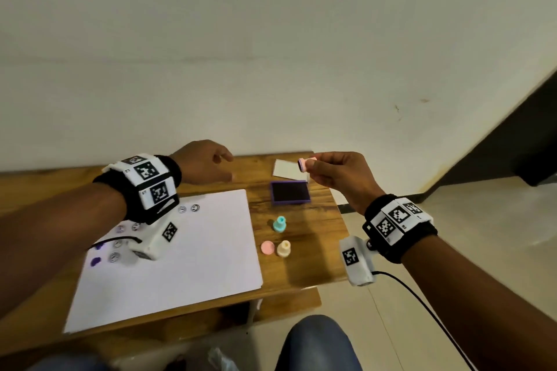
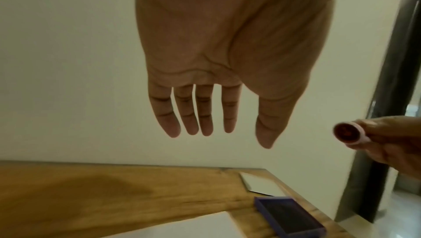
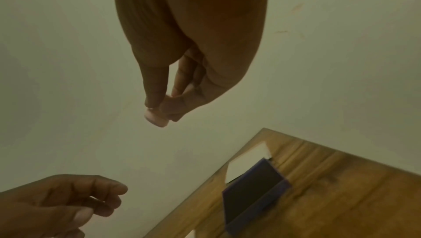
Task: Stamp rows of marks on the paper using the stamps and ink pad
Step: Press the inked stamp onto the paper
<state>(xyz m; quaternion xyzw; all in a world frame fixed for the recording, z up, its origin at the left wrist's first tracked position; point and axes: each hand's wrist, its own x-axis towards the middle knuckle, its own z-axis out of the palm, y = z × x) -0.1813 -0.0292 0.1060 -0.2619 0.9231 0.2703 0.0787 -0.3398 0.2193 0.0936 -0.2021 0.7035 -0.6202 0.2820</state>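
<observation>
**Pink stamp lifted for a look, pad waiting below**

At the left, the paper (image 1: pixel 180 262) lies flat on the wooden table (image 1: pixel 304 271), a smooth white sheet with a few small round marks and purple blots near its left edge, partly hidden under the forearm. Most of the sheet is bare, so the rows look barely begun. Above its far edge the left hand (image 1: pixel 205 164) hangs in the air, fingers loose and apart, holding nothing; it seems parked there, ready to steady the sheet.

Further right, three more stamps stand on the wood between paper and table edge: a teal stamp (image 1: pixel 279 223) upright on its base, a pink disc (image 1: pixel 267 247) lying flat, and just beside it a cream stamp (image 1: pixel 284 248). They are small, knobbed plastic pieces, kept within easy reach.

Behind them the ink pad (image 1: pixel 290 192) sits open, a shallow purple tray with a dark, matte face, its white lid (image 1: pixel 287 170) laid just behind.

At the right, the right hand (image 1: pixel 340 175) pinches the pink stamp (image 1: pixel 305 165) between thumb and fingertips, held well above the pad with its dark round face turned sideways, probably to check the inking.
</observation>
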